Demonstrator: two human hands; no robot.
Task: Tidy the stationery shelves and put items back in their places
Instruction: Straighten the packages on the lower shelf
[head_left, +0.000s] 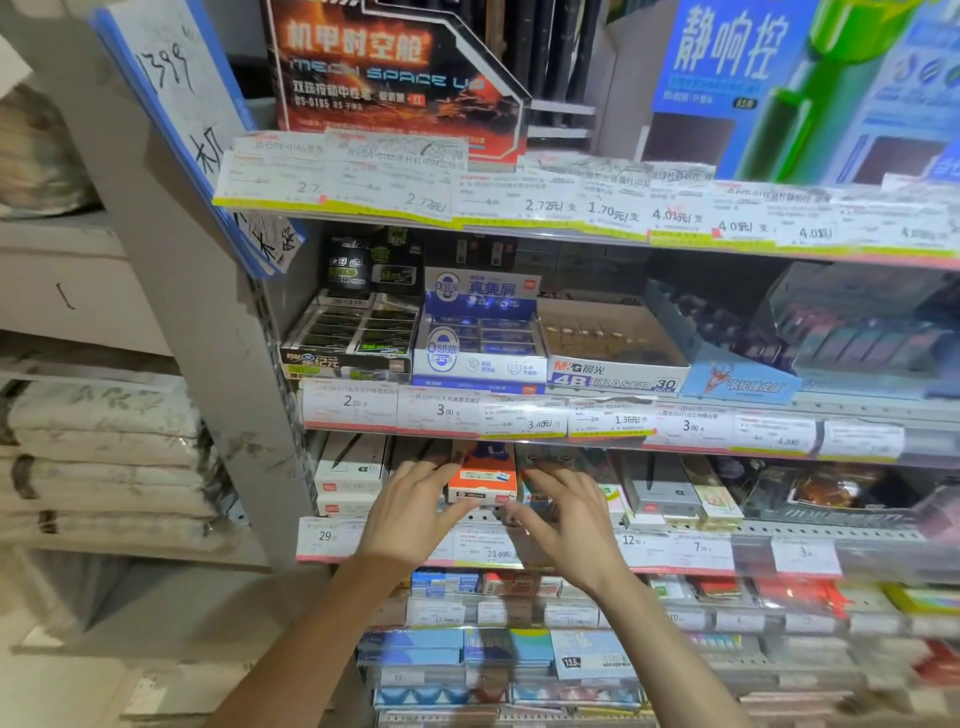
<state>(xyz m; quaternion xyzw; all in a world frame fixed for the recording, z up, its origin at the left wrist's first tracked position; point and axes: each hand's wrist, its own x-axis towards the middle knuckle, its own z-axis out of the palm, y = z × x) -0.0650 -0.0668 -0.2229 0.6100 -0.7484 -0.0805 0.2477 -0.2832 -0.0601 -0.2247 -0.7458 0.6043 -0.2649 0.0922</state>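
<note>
An orange and white box (482, 480) stands on the third shelf (779, 530) among other stationery boxes. My left hand (413, 512) lies against its left side with the fingers reaching into the shelf and the thumb under the box's front. My right hand (563, 512) mirrors it on the right side, fingers stretched over the neighbouring boxes and thumb near the box's lower right corner. Both hands flank the box and touch it.
White boxes (350, 475) sit left of the orange one, grey and cream boxes (670, 493) to the right. Eraser display cartons (480, 332) fill the shelf above. Price labels (519, 415) line every shelf edge. Stacked bundles (104, 457) lie on the left rack.
</note>
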